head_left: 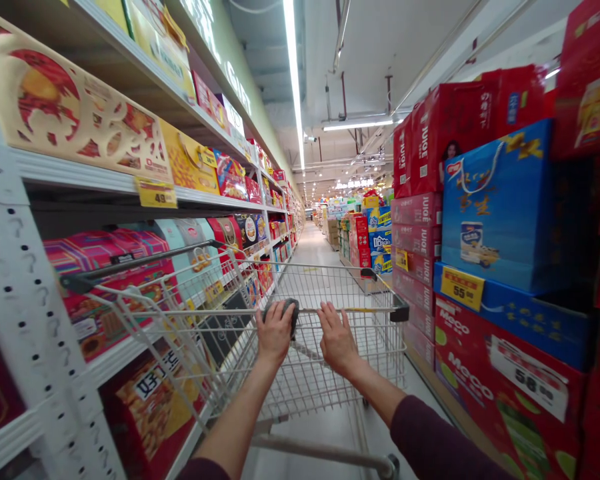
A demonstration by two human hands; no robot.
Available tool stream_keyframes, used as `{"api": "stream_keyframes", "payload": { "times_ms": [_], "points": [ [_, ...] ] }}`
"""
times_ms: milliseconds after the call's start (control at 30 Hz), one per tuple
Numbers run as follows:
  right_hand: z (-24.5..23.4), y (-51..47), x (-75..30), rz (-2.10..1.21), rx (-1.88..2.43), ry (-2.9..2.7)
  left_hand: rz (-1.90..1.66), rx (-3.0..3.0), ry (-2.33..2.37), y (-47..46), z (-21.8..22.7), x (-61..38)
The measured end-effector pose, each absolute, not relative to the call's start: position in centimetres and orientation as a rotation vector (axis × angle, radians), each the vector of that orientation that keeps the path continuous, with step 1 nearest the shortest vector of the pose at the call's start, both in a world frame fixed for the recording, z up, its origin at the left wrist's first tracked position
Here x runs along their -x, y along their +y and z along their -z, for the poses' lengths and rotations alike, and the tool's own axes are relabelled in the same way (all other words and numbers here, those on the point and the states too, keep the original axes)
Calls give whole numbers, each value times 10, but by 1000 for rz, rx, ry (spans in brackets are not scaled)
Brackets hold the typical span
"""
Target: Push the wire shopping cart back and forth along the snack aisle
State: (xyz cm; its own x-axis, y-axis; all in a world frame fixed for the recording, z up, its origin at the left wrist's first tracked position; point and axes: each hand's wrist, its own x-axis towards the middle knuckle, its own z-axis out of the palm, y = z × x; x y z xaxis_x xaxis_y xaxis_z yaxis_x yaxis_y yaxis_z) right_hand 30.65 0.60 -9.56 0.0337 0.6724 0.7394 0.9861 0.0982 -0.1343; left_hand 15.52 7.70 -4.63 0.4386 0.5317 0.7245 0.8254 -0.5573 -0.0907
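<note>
A wire shopping cart (330, 380) stands crosswise in front of me, its dark grey handle (145, 261) at the left. My left hand (275, 333) is closed over the near top rail with a dark grey, cloth-like thing (295, 319) under its fingers; what exactly that is I cannot make out. On the same rail, a little to the right, rests my right hand (337, 340), its fingers stretched forward and slightly apart. Only wire mesh and the floor below show through the basket.
Shelves (95, 175) of boxed goods run along the left, close to the cart's handle end. Stacked red cartons (510, 373) and a blue gift bag (495, 213) stand close on the right. Between them the aisle (310, 243) stretches ahead, with more stacked boxes (380, 233) along its right side.
</note>
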Motion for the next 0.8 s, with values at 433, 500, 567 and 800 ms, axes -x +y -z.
{"api": "stream_keyframes", "payload": {
  "times_ms": [433, 500, 567, 800],
  "points": [
    [82, -4, -323, 458, 1743, -1682, 1019, 2230, -1032, 68, 61, -196],
    [83, -4, -327, 491, 1719, -1677, 1013, 2233, -1020, 66, 64, -204],
    [84, -1, -329, 539, 1681, -1672, 1013, 2233, -991, 65, 69, -212],
    [88, 14, -331, 627, 1597, -1638, 1044, 2297, -866, 71, 94, -238]
  ]
}}
